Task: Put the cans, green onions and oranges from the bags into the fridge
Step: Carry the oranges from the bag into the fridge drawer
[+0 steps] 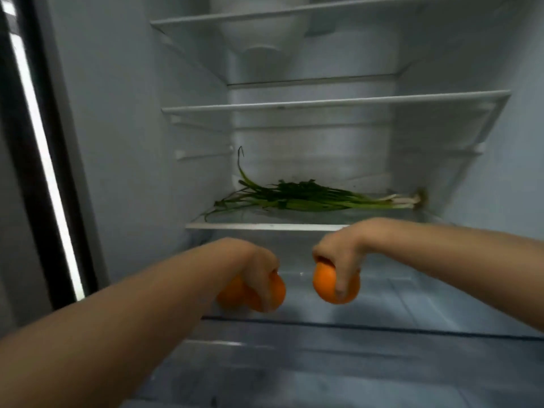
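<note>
At lower centre, inside the fridge (123,148), the left hand (260,272) grasps two oranges (278,290) and the right hand (338,254) grasps one orange (323,285). Green onions (309,198) lie on the shelf (265,226) above. No writing shows.

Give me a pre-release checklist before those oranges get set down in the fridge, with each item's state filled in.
1. Left hand grips its fruit: ok, fingers curl over orange fruit; one orange or two there, cannot tell.
2. Right hand grips the right orange: ok, held from above.
3. Landing spot under both hands bare: ok, the lower compartment floor shows nothing on it.
4. Oranges touching the floor: cannot tell, blurred.
5. Green onions out of the way: ok, they lie on the glass shelf above the hands.
6. Cans in the fridge: not ok, none visible.
</note>
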Motion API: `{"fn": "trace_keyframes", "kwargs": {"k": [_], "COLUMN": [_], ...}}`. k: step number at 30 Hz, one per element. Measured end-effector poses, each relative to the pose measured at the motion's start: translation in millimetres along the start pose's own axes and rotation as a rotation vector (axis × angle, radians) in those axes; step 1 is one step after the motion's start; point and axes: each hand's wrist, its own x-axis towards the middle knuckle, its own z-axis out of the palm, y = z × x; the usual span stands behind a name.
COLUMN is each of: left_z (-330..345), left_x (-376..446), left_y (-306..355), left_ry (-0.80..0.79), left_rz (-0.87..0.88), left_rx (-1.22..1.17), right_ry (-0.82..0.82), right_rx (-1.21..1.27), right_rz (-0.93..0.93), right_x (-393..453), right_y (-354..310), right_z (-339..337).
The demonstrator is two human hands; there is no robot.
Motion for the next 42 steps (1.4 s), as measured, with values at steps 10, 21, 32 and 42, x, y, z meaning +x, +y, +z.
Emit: {"fn": "trace_keyframes", "kwargs": {"k": [10,21,32,42], "left_z": [12,37,2,-19], "left_x": [62,67,44,-87], "left_y": [-10,-10,-11,-3], "left_ry": [0.074,0.125,-0.036,0.377], "left_rz": [0.015,0.023,-0.072,-0.204], "left_rx": [-0.025,-0.147,0.012,0.022], "right_ry": [0.328,0.363,0.184,0.305], "right_rx": [0.072,0.251,0.089,-0.041], "right_rz": [-0.176,-0.167,-0.143,-0.086], "right_x": [69,81,68,-50], "right_y": [7,5,-7,-40], "right_z": [32,67,45,-28]}}
